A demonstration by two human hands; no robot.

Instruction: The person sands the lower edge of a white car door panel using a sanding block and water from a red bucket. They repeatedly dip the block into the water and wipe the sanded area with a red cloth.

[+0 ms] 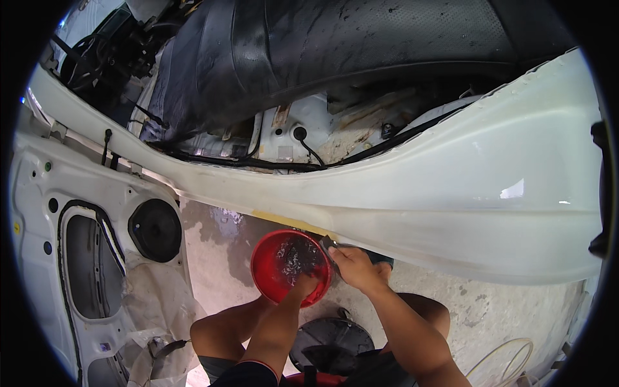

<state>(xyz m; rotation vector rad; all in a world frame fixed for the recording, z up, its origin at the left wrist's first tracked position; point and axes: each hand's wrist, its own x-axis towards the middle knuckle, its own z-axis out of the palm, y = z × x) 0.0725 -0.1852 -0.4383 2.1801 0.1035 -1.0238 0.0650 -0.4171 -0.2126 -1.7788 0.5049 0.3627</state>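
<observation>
My left hand [307,282] reaches down inside a red bucket [261,281] of water, and its fingers are hidden below the rim and the rippled surface. Just right of the bucket, my right hand [354,266] is closed on a dark grey flat piece that looks like sandpaper [327,243]. That piece is close to the lower edge of a white car body sill [290,193]. A yellowish strip [290,222] runs along the sill's underside above the bucket.
An open white door [39,193] with a black round speaker [155,230] stands at left. Beyond the sill lies a black seat [361,39], with bare metal and cables below it. Between my legs is a black round lid-like object [331,345]. A pale hose [509,355] coils at lower right.
</observation>
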